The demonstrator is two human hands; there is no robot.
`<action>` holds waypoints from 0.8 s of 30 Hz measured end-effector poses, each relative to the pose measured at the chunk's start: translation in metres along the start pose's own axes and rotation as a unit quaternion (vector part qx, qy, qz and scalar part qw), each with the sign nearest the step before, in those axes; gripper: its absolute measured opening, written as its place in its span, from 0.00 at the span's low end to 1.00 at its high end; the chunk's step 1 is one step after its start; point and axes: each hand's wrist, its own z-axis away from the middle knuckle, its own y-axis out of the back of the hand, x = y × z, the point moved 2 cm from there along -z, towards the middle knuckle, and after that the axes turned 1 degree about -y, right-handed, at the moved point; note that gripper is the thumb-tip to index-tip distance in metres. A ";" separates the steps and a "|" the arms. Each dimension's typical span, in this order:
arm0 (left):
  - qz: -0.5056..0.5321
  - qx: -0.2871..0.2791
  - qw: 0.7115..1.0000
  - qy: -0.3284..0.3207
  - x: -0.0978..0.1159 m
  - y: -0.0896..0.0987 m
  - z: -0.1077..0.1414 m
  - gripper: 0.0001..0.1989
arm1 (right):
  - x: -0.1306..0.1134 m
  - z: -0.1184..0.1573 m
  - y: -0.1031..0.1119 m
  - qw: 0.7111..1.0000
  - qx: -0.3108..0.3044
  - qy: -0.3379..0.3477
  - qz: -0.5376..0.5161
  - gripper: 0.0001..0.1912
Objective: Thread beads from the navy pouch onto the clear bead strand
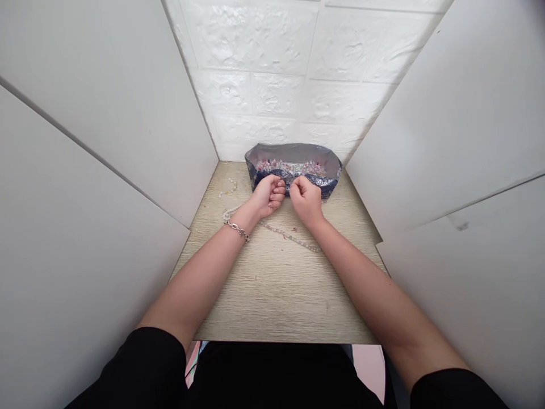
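Observation:
My left hand [270, 196], a chain bracelet [237, 229] on its wrist, is closed with the fingertips pinched together. Close to its right, my right hand [305, 199] is also closed, thumb against the curled fingers. Whatever sits in either pinch is too small to make out. Both hands are at the front edge of a dark blue and silver bag [332, 183], whose open top shows many small pink and clear beads [298, 167]. A string of pale clear beads [289, 236] lies on the table under my forearms, partly hidden by them.
A short curved strand of whitish and yellow beads [230, 188] lies left of the bag on the wood-grain table [272, 295]. White panels [128, 113] [451, 125] stand close on both sides, and a white brick-pattern wall [276, 94] rises behind the bag.

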 end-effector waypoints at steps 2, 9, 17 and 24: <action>-0.004 0.002 1.000 -0.002 -0.001 0.000 0.000 0.09 | 0.000 0.000 0.000 1.000 -0.008 -0.005 0.001 0.08; -0.019 0.006 1.000 -0.005 -0.003 0.000 -0.001 0.06 | 0.003 0.000 -0.002 1.000 -0.017 -0.011 0.019 0.09; -0.058 0.011 0.998 -0.036 -0.004 0.002 -0.004 0.09 | 0.006 -0.001 -0.001 1.000 -0.022 -0.019 0.008 0.10; -0.084 0.009 0.995 -0.050 -0.005 0.002 -0.005 0.12 | 0.004 -0.001 -0.001 0.999 -0.023 -0.025 -0.020 0.09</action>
